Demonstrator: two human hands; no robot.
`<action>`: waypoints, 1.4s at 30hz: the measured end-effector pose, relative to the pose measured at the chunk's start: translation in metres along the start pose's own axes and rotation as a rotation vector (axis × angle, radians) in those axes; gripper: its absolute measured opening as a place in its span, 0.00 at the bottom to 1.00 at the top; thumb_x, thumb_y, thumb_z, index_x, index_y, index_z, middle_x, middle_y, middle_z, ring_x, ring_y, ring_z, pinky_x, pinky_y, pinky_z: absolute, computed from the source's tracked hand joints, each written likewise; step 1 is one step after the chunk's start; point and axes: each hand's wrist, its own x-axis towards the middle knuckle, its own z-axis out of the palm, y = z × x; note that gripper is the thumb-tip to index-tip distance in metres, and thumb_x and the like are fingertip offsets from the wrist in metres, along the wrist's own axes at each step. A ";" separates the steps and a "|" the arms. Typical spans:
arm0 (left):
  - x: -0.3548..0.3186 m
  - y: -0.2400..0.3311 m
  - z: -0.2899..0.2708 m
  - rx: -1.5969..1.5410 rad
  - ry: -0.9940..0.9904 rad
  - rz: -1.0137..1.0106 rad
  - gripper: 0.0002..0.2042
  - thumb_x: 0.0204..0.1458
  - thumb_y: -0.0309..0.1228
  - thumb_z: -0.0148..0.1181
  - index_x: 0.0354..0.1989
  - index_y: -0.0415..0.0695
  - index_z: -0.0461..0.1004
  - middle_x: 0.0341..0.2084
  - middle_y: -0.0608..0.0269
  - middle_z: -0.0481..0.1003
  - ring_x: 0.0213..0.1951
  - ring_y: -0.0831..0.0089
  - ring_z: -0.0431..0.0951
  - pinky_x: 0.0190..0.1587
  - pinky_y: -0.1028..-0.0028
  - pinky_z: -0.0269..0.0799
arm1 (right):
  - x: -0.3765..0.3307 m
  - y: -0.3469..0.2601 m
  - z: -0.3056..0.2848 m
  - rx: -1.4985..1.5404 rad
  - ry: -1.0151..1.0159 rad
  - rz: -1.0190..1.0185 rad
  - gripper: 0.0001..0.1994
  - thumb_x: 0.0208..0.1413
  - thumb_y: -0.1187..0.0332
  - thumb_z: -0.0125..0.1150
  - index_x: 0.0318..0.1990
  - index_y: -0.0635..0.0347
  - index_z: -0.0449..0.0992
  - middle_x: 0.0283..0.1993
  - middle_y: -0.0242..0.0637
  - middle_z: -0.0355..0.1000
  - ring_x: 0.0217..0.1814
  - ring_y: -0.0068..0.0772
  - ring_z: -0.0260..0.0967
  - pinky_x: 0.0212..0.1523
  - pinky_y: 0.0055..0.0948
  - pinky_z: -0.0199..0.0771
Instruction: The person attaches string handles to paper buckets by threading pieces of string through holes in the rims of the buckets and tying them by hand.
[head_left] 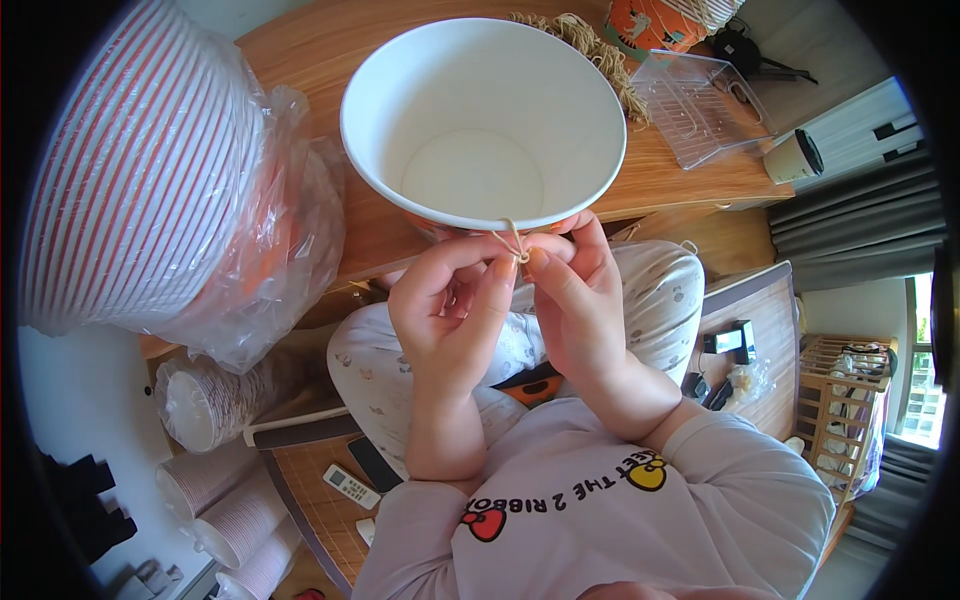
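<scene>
A large white paper bucket with its open mouth toward me rests at the table's near edge. Just below its near rim, a thin tan string forms a small loop and knot. My left hand pinches the string between thumb and finger. From the other side, my right hand also pinches it, thumb beside the left thumb. The right fingers reach up to the bucket's rim. Some fingers of both hands are hidden behind the thumbs and under the bucket.
A tall stack of paper buckets in clear plastic stands at left. Behind the bucket lie a bundle of tan strings and a clear plastic tray. A lidded cup sits at the table's right. A remote lies beside my left leg.
</scene>
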 end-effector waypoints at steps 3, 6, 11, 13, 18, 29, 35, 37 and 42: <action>-0.001 -0.003 -0.002 0.036 -0.012 -0.012 0.05 0.50 0.18 0.62 0.36 0.36 0.76 0.21 0.74 0.73 0.21 0.92 0.60 0.23 0.88 0.52 | 0.000 0.000 0.000 0.002 0.006 0.035 0.13 0.58 0.82 0.54 0.46 0.58 0.59 0.43 0.43 0.78 0.48 0.27 0.73 0.54 0.31 0.69; 0.000 -0.004 -0.001 0.041 -0.004 -0.005 0.05 0.49 0.18 0.63 0.35 0.37 0.76 0.19 0.75 0.71 0.19 0.93 0.58 0.22 0.88 0.49 | 0.000 0.000 0.001 -0.004 -0.001 0.041 0.13 0.59 0.81 0.54 0.45 0.57 0.59 0.44 0.43 0.78 0.48 0.27 0.73 0.55 0.31 0.68; 0.003 -0.004 -0.006 0.106 -0.044 -0.015 0.05 0.48 0.18 0.63 0.33 0.39 0.77 0.16 0.77 0.69 0.18 0.92 0.58 0.22 0.87 0.49 | 0.000 0.004 -0.002 -0.039 0.014 0.015 0.12 0.59 0.81 0.54 0.46 0.58 0.59 0.43 0.43 0.78 0.48 0.27 0.72 0.56 0.32 0.67; 0.003 -0.003 -0.007 0.110 -0.053 -0.025 0.05 0.48 0.18 0.63 0.33 0.39 0.77 0.16 0.77 0.69 0.18 0.92 0.58 0.21 0.87 0.49 | 0.000 0.005 -0.001 -0.042 0.023 0.016 0.13 0.59 0.81 0.54 0.45 0.58 0.59 0.43 0.43 0.78 0.48 0.26 0.73 0.56 0.31 0.67; 0.004 -0.005 -0.011 0.135 -0.070 -0.019 0.05 0.48 0.18 0.63 0.33 0.40 0.77 0.15 0.76 0.68 0.18 0.92 0.58 0.20 0.87 0.49 | -0.001 0.008 -0.003 -0.062 0.037 0.017 0.13 0.59 0.81 0.55 0.46 0.59 0.59 0.43 0.42 0.78 0.47 0.25 0.73 0.55 0.30 0.68; 0.004 0.001 -0.013 0.288 -0.073 -0.021 0.05 0.46 0.18 0.63 0.33 0.39 0.78 0.15 0.75 0.69 0.18 0.91 0.59 0.20 0.85 0.50 | 0.000 0.009 -0.002 -0.065 0.050 0.000 0.13 0.58 0.80 0.56 0.45 0.60 0.59 0.43 0.42 0.78 0.48 0.25 0.73 0.54 0.30 0.69; 0.003 -0.001 -0.015 0.259 -0.086 -0.031 0.06 0.47 0.19 0.62 0.33 0.41 0.78 0.15 0.77 0.68 0.18 0.90 0.57 0.21 0.84 0.50 | 0.000 0.009 -0.003 -0.056 0.046 0.024 0.13 0.58 0.80 0.56 0.45 0.59 0.59 0.42 0.42 0.78 0.48 0.24 0.73 0.54 0.30 0.69; 0.004 0.000 -0.015 0.242 -0.093 -0.027 0.06 0.47 0.20 0.62 0.34 0.41 0.78 0.15 0.77 0.67 0.18 0.90 0.57 0.22 0.84 0.50 | 0.000 0.009 -0.004 -0.061 0.043 0.023 0.13 0.58 0.80 0.56 0.45 0.59 0.59 0.42 0.42 0.78 0.48 0.24 0.73 0.54 0.30 0.69; 0.004 0.000 -0.017 0.238 -0.110 -0.030 0.07 0.45 0.20 0.62 0.34 0.42 0.78 0.14 0.78 0.66 0.18 0.89 0.56 0.22 0.84 0.49 | -0.002 0.008 -0.004 -0.050 0.046 0.040 0.13 0.58 0.80 0.56 0.45 0.58 0.60 0.43 0.42 0.78 0.48 0.25 0.73 0.54 0.29 0.69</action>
